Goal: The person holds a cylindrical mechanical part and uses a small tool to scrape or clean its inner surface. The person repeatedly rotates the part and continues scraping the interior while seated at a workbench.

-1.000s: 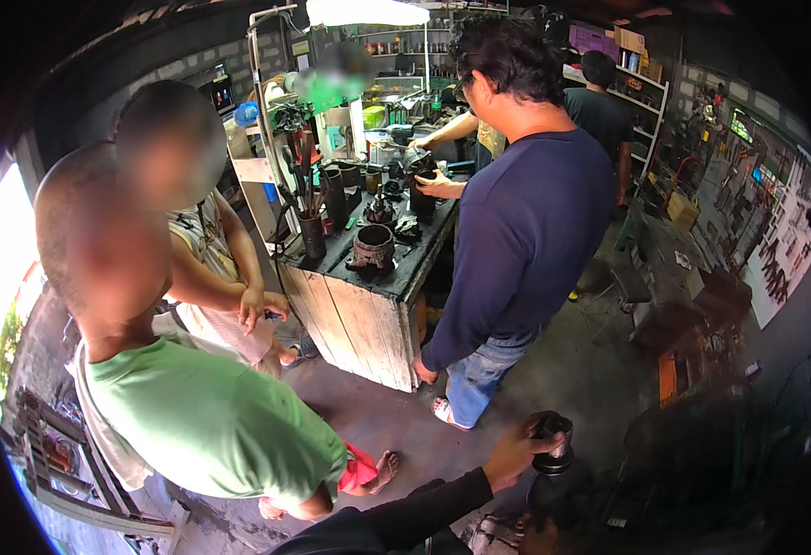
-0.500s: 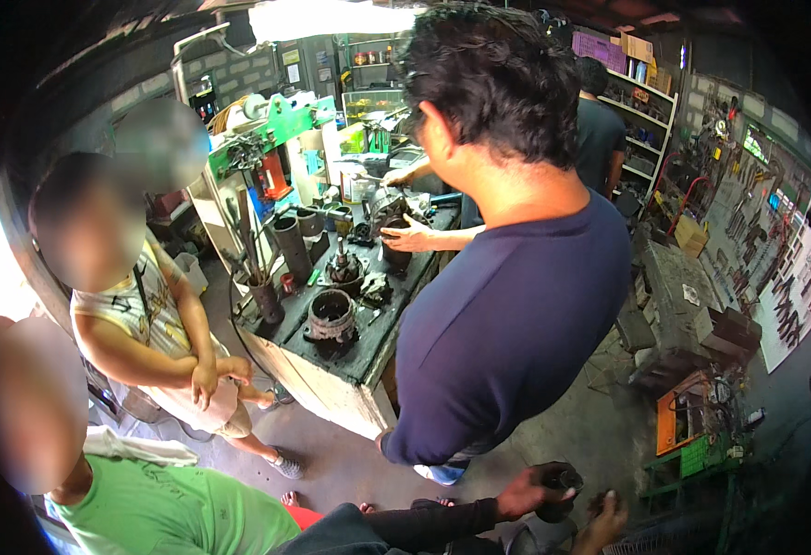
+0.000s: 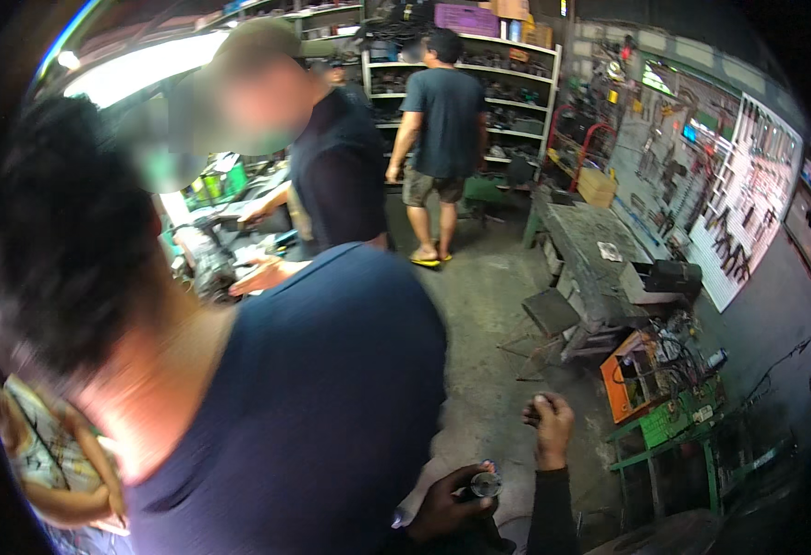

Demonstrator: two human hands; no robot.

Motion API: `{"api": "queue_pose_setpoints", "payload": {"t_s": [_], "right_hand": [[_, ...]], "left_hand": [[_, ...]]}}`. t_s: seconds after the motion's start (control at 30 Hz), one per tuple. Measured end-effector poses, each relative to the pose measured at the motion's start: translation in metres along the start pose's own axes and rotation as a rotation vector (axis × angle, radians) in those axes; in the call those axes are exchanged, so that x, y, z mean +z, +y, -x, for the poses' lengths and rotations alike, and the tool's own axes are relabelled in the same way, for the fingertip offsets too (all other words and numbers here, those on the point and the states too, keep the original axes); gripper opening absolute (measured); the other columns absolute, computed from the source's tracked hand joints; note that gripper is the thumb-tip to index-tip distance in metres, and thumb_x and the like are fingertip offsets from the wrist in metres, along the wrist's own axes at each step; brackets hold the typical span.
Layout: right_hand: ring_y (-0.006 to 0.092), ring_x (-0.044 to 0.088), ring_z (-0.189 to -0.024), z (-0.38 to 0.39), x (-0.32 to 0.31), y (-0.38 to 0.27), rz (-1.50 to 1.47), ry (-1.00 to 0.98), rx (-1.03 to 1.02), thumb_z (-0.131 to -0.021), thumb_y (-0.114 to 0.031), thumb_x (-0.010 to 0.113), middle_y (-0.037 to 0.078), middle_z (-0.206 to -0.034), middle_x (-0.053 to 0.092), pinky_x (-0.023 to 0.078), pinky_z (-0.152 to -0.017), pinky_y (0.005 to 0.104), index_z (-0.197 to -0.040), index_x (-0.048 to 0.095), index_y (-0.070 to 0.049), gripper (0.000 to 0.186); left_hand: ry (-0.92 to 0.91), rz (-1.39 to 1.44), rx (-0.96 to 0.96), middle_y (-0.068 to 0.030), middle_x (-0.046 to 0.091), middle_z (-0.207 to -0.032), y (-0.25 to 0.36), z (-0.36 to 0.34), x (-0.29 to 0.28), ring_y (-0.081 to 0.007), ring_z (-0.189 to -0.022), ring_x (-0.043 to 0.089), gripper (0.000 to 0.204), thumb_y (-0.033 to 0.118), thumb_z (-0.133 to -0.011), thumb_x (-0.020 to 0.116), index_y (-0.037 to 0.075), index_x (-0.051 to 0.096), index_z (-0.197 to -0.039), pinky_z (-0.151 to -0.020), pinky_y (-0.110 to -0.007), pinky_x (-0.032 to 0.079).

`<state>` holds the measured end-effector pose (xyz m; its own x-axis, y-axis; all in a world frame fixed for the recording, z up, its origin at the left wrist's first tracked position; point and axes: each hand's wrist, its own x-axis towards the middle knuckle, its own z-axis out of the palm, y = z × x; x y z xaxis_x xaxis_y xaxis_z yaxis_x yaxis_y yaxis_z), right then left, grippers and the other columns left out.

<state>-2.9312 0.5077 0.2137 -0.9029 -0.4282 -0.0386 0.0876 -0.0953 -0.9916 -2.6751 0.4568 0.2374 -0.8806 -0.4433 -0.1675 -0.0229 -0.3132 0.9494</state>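
Observation:
My left hand (image 3: 450,499) at the lower middle is wrapped round a dark cylindrical metal part (image 3: 484,486) with a paler round top, just behind a co-worker in a navy shirt (image 3: 322,388). My right hand (image 3: 550,425) is raised above and to the right of that part, apart from it, with its fingers curled together; I cannot make out whether they hold anything small. At the left, the co-worker's hand (image 3: 253,277) reaches to a dark metal assembly (image 3: 211,268) on the cluttered bench.
More people (image 3: 438,129) stand by the bench and white shelving (image 3: 507,69). At the right are a worn table (image 3: 581,227), a folding stool (image 3: 549,313), an orange-framed machine on a green stand (image 3: 627,375), and tool boards (image 3: 743,203).
My view has swung right, toward the shelves and tool wall. My right hand has risen away from the part in my left hand. The navy-shirted co-worker now fills the left foreground.

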Motion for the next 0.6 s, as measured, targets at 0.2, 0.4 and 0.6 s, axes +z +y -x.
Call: {"api": "queue_pose_setpoints", "payload": {"t_s": [0.2, 0.4, 0.6], "right_hand": [[0.0148, 0.068, -0.072, -0.123, -0.024, 0.044, 0.135, -0.145, 0.166, -0.098, -0.013, 0.067, 0.007, -0.086, 0.071, 0.055, -0.062, 0.0293, -0.105, 0.069, 0.001, 0.016], [0.0138, 0.066, -0.072, -0.206, -0.057, 0.068, 0.359, -0.276, 0.245, -0.098, -0.014, 0.069, 0.007, -0.084, 0.070, 0.054, -0.064, 0.0293, -0.102, 0.069, 0.005, 0.019], [0.0227, 0.071, -0.072, -0.292, -0.087, 0.129, 0.501, -0.253, 0.306, -0.095, -0.022, 0.071, 0.014, -0.083, 0.073, 0.056, -0.067, 0.0366, -0.100, 0.072, 0.003, 0.026]], "left_hand": [[0.242, -0.055, -0.040, -0.0117, 0.072, -0.125, 0.005, -0.119, 0.009, -0.0226, -0.120, 0.066, 0.059, 0.016, -0.083, 0.086, 0.001, 0.064, -0.136, -0.109, -0.038, 0.048], [0.462, 0.147, 0.034, -0.0124, 0.072, -0.120, 0.042, -0.232, 0.012, -0.0222, -0.107, 0.070, 0.054, 0.009, -0.086, 0.080, -0.005, 0.062, -0.135, -0.093, -0.035, 0.058], [0.572, 0.282, -0.012, -0.0111, 0.070, -0.125, 0.048, -0.324, -0.023, -0.0195, -0.111, 0.068, 0.055, 0.004, -0.090, 0.078, -0.002, 0.059, -0.141, -0.096, -0.033, 0.056]]}}
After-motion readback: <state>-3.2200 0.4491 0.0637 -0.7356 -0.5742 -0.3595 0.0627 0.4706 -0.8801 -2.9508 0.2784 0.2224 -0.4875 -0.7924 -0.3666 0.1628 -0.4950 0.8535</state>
